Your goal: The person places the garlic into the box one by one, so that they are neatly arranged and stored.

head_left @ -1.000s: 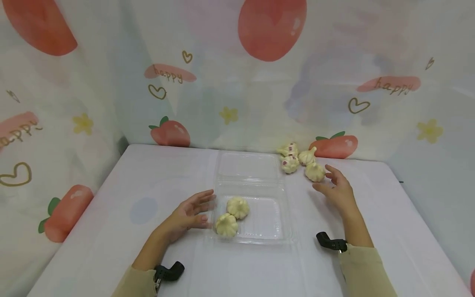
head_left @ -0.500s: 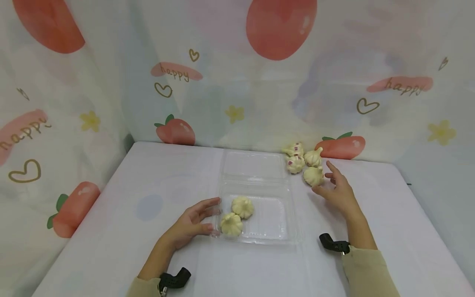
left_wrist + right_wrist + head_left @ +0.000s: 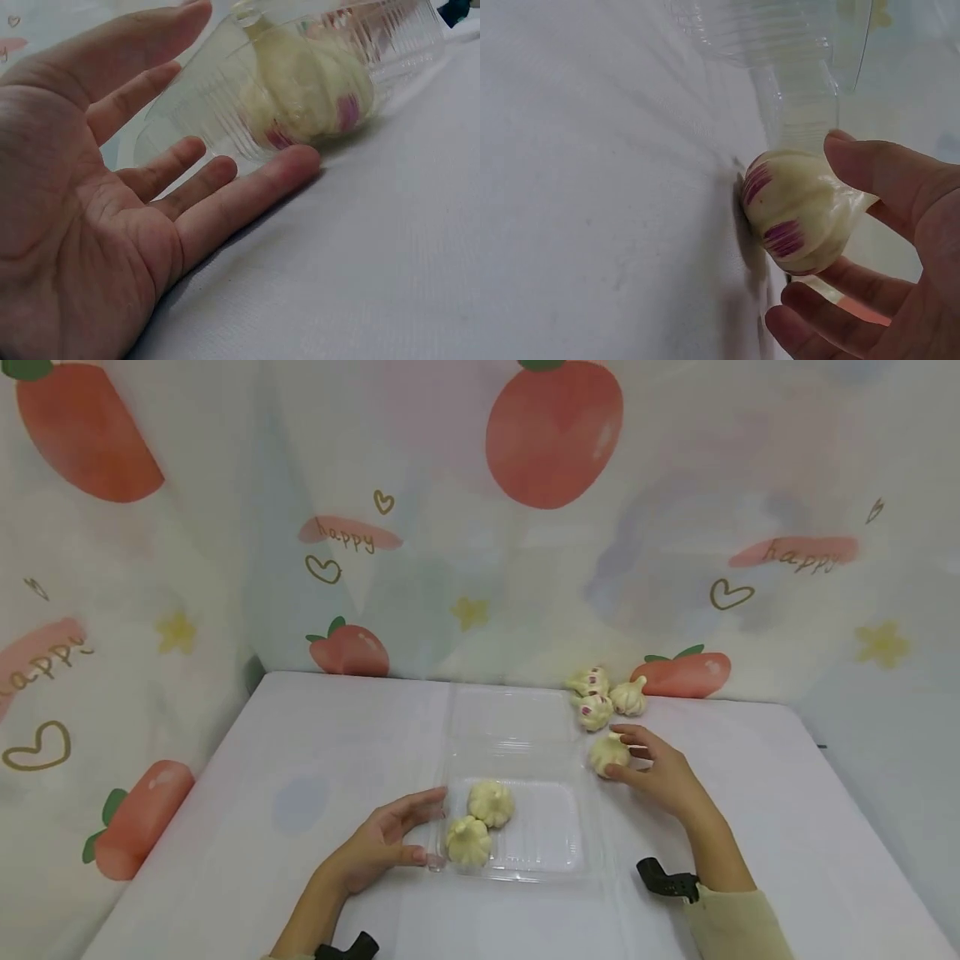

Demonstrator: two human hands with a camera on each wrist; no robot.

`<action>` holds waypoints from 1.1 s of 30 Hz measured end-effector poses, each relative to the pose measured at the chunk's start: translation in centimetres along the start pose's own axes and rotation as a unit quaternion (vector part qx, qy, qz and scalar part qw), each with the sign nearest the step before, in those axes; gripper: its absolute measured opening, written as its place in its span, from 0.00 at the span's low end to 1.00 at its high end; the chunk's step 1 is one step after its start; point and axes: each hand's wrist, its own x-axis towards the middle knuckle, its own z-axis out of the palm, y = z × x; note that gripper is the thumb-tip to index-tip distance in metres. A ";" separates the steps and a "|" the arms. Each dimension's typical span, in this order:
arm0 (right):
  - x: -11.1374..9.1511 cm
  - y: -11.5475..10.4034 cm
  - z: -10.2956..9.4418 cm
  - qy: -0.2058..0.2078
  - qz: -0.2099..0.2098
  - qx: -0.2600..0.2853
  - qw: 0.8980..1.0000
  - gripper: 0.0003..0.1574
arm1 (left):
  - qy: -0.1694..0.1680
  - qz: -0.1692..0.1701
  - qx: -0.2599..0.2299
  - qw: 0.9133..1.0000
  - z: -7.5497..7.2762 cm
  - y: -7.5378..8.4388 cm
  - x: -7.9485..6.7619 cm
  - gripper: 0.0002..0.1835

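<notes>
My right hand [image 3: 663,781] holds a garlic bulb [image 3: 606,757] between thumb and fingers, just right of the clear plastic clamshell box [image 3: 540,827]. In the right wrist view this bulb [image 3: 799,210] shows purple streaks and sits low, close over the white cloth. Two more bulbs lie in the left half of the box's front tray: a rear one [image 3: 491,803] and a front one [image 3: 468,842]. At the tray's left side, my left hand [image 3: 378,847] is spread with relaxed fingers, its fingertips right at the wall. The left wrist view shows its palm [image 3: 82,225] with nothing in it.
Three garlic bulbs [image 3: 595,712] are grouped at the back of the table, by the patterned curtain [image 3: 525,568]. The box's lid [image 3: 510,714] lies folded back toward that curtain. White cloth [image 3: 315,760] covers the table.
My right hand has taken the nearest bulb from the group and brought it left and toward me, beside the box. My left hand has closed in on the tray's left edge.
</notes>
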 end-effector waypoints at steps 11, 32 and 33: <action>-0.4 -1.6 -0.6 0.004 -0.021 -0.037 0.999 0.22 | -0.001 0.042 0.012 0.999 0.6 -0.1 0.0 0.37; -3.3 -7.8 1.1 0.045 -0.083 0.069 0.993 0.22 | 0.025 -0.006 -0.001 1.000 0.0 1.0 1.6 0.41; -3.4 -7.8 1.4 0.039 -0.087 0.071 0.993 0.22 | 0.023 -0.006 -0.005 1.000 0.0 0.9 1.5 0.41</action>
